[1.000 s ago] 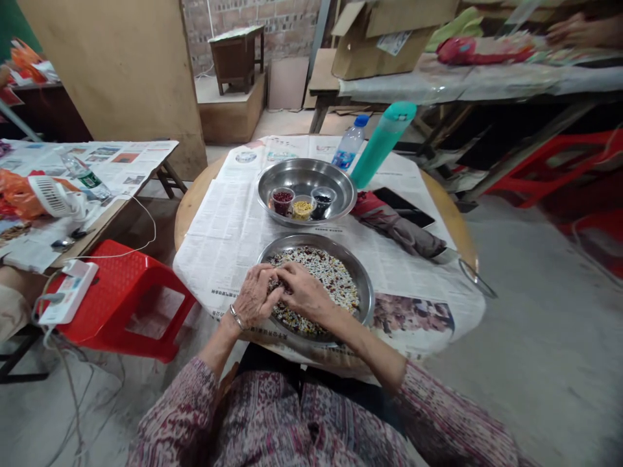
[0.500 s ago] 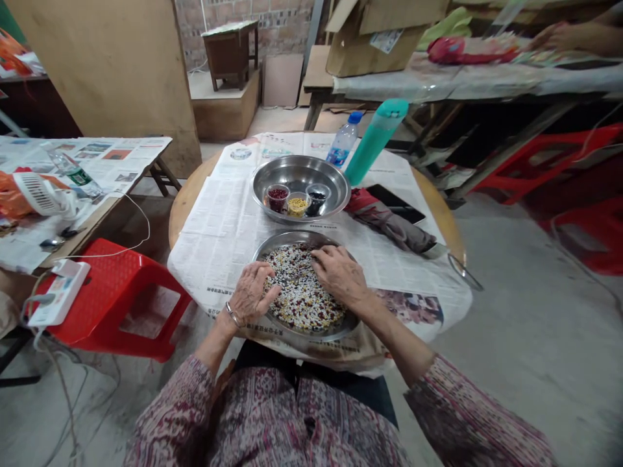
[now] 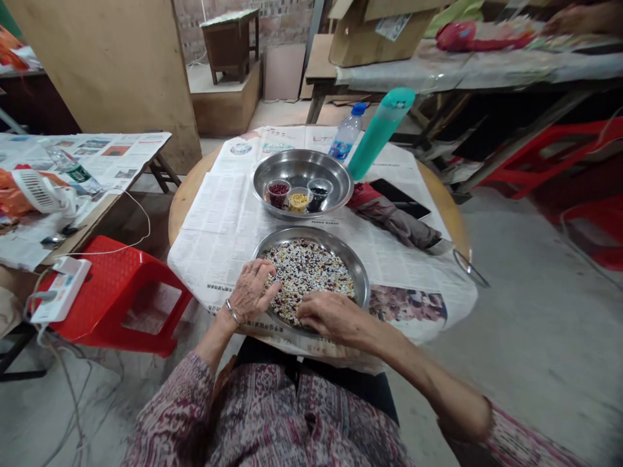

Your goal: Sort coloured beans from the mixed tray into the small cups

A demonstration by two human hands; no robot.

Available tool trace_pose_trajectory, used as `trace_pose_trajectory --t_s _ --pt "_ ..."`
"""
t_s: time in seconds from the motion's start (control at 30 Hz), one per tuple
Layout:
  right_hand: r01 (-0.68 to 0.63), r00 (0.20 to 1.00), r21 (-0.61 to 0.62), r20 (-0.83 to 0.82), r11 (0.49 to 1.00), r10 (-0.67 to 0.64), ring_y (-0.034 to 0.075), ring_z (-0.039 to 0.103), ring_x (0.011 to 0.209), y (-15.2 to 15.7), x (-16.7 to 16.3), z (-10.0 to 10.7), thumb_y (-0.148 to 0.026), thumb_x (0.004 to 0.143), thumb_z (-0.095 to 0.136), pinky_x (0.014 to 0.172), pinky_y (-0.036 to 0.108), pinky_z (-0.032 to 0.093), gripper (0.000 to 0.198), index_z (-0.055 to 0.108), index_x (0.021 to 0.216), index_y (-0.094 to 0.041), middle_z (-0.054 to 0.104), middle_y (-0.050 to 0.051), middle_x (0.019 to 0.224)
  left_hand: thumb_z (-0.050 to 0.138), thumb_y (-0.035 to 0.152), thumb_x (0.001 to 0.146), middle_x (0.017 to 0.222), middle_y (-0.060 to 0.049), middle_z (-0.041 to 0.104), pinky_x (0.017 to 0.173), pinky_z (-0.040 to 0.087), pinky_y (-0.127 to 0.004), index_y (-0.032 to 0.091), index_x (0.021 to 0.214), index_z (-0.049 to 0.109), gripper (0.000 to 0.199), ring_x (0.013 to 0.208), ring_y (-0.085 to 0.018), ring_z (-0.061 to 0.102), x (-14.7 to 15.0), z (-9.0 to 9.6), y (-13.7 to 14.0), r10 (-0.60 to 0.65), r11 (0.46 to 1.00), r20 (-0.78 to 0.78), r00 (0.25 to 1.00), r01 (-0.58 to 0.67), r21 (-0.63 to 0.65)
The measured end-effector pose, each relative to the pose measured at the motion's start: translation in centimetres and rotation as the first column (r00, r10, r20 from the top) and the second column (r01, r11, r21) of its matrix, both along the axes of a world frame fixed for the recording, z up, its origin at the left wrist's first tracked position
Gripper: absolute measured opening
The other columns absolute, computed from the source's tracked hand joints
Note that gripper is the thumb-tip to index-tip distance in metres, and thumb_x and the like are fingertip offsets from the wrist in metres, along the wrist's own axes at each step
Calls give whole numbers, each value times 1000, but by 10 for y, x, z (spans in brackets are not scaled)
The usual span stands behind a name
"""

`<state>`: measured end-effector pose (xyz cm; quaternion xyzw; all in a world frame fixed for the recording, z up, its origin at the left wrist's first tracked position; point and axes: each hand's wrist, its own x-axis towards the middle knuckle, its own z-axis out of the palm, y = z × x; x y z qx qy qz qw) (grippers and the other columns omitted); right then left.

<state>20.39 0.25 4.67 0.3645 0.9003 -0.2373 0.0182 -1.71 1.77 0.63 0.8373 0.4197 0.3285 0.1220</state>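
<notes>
A shallow steel tray (image 3: 361, 272) holds a spread mix of white grains and red, yellow and black beans (image 3: 311, 266). My left hand (image 3: 250, 290) rests over the tray's left rim, thumb apart from the fingers, the fingertips at the edge of the mix. It wears a bracelet on the wrist. Low in the tray, near its front edge, my right hand (image 3: 328, 314) has its fingers bent down and bunched together at the grains. What its fingertips hold, if anything, is hidden. Behind, a steel basin (image 3: 302, 162) contains clear cups of red beans (image 3: 278, 193), yellow beans (image 3: 298, 201) and black beans (image 3: 318, 193).
Newspaper covers the round table (image 3: 209, 220). A water bottle (image 3: 348, 133), a teal bottle (image 3: 382, 133), a folded umbrella (image 3: 396, 220) and a dark tablet-like slab (image 3: 402, 198) lie or stand right of the basin. A red stool (image 3: 121, 292) with a power strip (image 3: 61, 290) stands left.
My right hand has moved from the tray's far right side toward its near edge, and its fingers are more bunched. My left hand stays at the left rim. The view has shifted slightly.
</notes>
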Motion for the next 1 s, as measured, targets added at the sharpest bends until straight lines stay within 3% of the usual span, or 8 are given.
trace_pose_trajectory --t_s 0.2,0.37,0.5,0.6,0.67,0.83,0.93,1.0 --pt "176 976 272 -174 946 -131 21 55 103 47 -14 -18 -14 93 45 84 33 45 28 68 105 -23 67 7 104 46 24 93 108 -9 55 97 40 -41 19 102 49 11 107 -23 50 -1 -1 0 3 1000 14 1000 -3 4" --pt "324 941 360 -221 875 -258 30 49 115 63 -37 -26 -33 90 55 95 47 41 37 61 124 -21 58 14 127 48 24 92 111 -10 52 99 41 -42 19 104 47 13 111 -24 48 0 0 -1 2 1000 50 999 -3 7" --pt "160 971 330 -224 930 -87 28 46 118 52 -50 -29 -28 83 62 98 44 39 40 60 122 -19 56 13 129 49 24 91 116 -12 48 101 41 -44 18 108 44 18 114 -25 46 0 0 -1 2 1000 102 995 -2 3" --pt "40 973 293 -227 955 29 23 51 103 45 -44 -31 -20 81 61 90 37 43 24 65 104 -18 62 9 110 50 25 91 114 -11 47 101 42 -45 18 107 44 19 113 -25 45 -1 0 -2 2 1000 97 995 -4 15" --pt "21 978 278 -206 960 38 20 53 92 44 -32 -32 -13 81 57 82 32 43 14 65 91 -18 62 7 96 51 25 91 111 -10 48 100 43 -44 18 105 44 17 111 -25 46 -1 0 -2 -1 1000 93 996 -1 21" --pt "223 969 323 -176 920 -174 19 55 90 50 18 -31 -7 83 47 80 30 44 22 65 85 -19 62 7 92 51 26 92 108 -10 49 100 43 -44 19 104 45 15 110 -25 47 0 -1 -1 -4 999 96 995 1 33" --pt "376 927 349 -147 859 -346 21 58 91 48 38 -30 -15 85 51 82 33 46 20 67 97 -20 64 9 100 51 26 92 108 -10 50 99 43 -44 19 103 46 14 110 -25 47 0 0 0 -4 999 91 996 1 32" --pt "413 910 343 -128 844 -394 23 59 93 42 39 -31 -24 87 55 82 34 48 24 65 108 -19 63 10 103 50 26 92 107 -10 50 99 43 -44 19 103 46 13 110 -25 47 0 0 0 -10 999 84 996 7 43"
